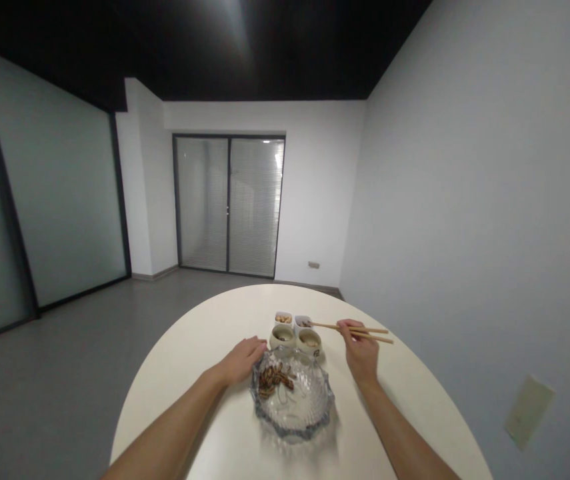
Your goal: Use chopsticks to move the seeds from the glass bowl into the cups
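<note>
My right hand (362,355) is closed round a pair of wooden chopsticks (381,331). Their tips reach left to a small white dish (301,321) with dark, small pieces in it. My left hand (243,359) lies on the table, its fingers stretched toward the rim of a clear glass bowl (312,390); whether they touch the rim I cannot tell. Brown, elongated pieces, perhaps pecans (273,380), are heaped in the bowl's left side. Behind the bowl stand two beige cups, a left cup (279,343) and a right cup (315,348). Another white dish (277,323) holds pale tan pieces, perhaps nuts.
All of this stands on a round cream table (205,320). A white wall (465,233) rises close to the right, with a tan plate (529,410) on it. Glass doors (229,220) stand at the back, and frosted glass panels (59,187) run along the left.
</note>
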Action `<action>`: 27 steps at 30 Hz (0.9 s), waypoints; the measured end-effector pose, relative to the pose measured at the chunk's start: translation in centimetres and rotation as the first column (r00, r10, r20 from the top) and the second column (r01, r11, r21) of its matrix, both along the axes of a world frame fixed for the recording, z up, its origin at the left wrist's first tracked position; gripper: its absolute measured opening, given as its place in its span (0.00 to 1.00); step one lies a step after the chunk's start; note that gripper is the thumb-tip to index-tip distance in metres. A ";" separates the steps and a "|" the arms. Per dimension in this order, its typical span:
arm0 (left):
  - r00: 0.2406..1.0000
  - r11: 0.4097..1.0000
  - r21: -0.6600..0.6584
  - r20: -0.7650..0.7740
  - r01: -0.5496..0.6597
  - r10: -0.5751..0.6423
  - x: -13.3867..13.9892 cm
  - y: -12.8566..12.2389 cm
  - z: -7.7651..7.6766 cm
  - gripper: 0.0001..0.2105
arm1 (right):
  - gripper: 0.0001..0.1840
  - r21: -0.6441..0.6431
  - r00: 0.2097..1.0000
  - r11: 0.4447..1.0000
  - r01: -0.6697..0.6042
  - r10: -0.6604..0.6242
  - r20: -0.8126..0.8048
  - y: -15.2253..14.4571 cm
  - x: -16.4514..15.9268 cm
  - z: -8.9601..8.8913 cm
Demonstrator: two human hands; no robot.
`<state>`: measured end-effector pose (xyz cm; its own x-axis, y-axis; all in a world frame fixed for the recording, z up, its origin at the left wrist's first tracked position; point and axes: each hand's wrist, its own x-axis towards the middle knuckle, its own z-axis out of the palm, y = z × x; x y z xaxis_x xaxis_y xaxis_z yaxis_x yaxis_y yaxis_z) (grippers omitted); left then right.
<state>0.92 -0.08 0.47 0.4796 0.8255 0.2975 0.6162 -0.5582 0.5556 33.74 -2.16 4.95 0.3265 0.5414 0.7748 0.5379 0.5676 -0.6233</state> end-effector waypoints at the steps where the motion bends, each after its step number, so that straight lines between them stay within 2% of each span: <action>1: 1.000 1.000 -0.002 -0.001 -0.006 0.006 0.0 0.0 0.0 0.31 | 0.28 -0.002 1.000 1.000 0.000 0.000 0.015 0.0 0.0 0.0; 5: 1.000 1.000 -0.001 0.014 -0.002 0.002 -0.1 -0.1 0.0 0.30 | 0.29 -0.008 0.999 1.000 0.027 -0.027 0.030 -0.1 0.0 0.0; 13: 0.999 0.999 0.005 -0.008 0.035 -0.035 0.1 -0.5 0.6 0.32 | 0.28 -0.012 0.998 0.999 0.037 -0.038 -0.050 -1.3 -0.6 0.9; 23: 0.999 1.000 0.017 0.022 0.026 -0.027 0.1 -0.4 0.5 0.31 | 0.26 -0.063 0.981 0.986 -0.153 0.159 0.112 -3.9 -2.3 2.0; 27: 0.998 0.999 0.019 0.044 0.032 -0.033 0.2 -0.4 0.6 0.30 | 0.25 -0.156 0.955 0.953 -0.259 0.276 0.104 -4.5 -2.6 2.6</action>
